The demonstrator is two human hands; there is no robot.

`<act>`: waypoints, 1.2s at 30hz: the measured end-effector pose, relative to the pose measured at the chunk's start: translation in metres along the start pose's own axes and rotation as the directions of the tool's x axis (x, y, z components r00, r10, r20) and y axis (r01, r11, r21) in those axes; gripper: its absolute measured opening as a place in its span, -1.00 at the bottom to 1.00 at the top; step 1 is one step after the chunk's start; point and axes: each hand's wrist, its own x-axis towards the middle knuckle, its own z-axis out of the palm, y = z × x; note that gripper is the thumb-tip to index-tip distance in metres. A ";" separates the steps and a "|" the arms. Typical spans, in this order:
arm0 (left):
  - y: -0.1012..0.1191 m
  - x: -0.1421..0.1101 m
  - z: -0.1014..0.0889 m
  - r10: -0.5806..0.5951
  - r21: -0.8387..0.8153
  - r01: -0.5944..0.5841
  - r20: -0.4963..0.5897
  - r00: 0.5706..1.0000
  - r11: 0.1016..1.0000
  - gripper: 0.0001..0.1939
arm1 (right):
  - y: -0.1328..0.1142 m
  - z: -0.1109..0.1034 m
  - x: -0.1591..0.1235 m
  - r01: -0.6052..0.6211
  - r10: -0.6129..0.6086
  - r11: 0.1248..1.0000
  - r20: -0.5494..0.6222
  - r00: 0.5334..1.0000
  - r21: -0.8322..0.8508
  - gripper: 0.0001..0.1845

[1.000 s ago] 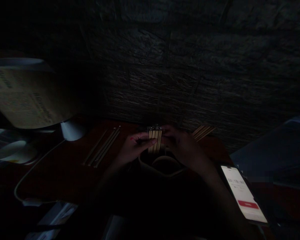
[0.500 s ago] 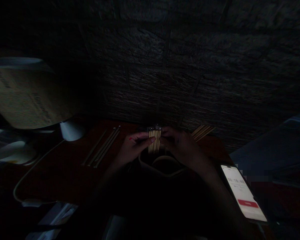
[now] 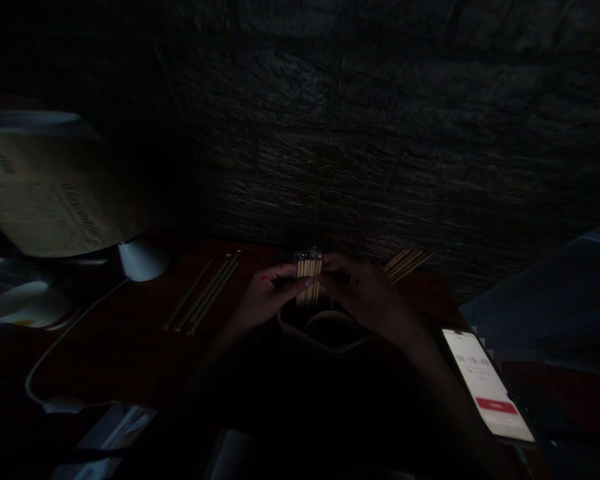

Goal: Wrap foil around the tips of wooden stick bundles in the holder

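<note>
Near a dark block wall (image 3: 300,153), left hand (image 3: 266,291) and right hand (image 3: 364,292) clasp pale sticks (image 3: 308,269), long axis upright.

There's our left hand (image 3: 270,293), centre of the scene, angled in from the near left, its thumb (image 3: 296,289) pointing right in a pinch, a red mark (image 3: 265,279) near the base of its fingers (image 3: 283,269). Facing it, just to the right, our right hand (image 3: 367,290) pinches too, fingers bent leftward. Our left forearm (image 3: 229,335) and right forearm (image 3: 423,350) slant back to the near side, fading into shadow!
</note>
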 end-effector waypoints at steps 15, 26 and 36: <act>0.004 -0.001 -0.001 -0.040 0.036 0.039 0.022 0.999 0.999 -0.71 | 0.002 0.003 0.002 0.010 -0.010 1.000 -0.007 1.000 0.015 -0.88; 0.004 -0.001 -0.001 -0.075 0.009 0.075 0.008 0.997 0.997 -0.73 | 0.001 0.004 0.001 0.022 -0.021 0.999 -0.014 1.000 0.033 -0.88; 0.001 -0.002 -0.003 -0.110 -0.016 0.111 0.065 0.992 0.994 -0.69 | -0.001 0.001 0.001 0.006 -0.006 1.000 0.014 1.000 0.003 -0.88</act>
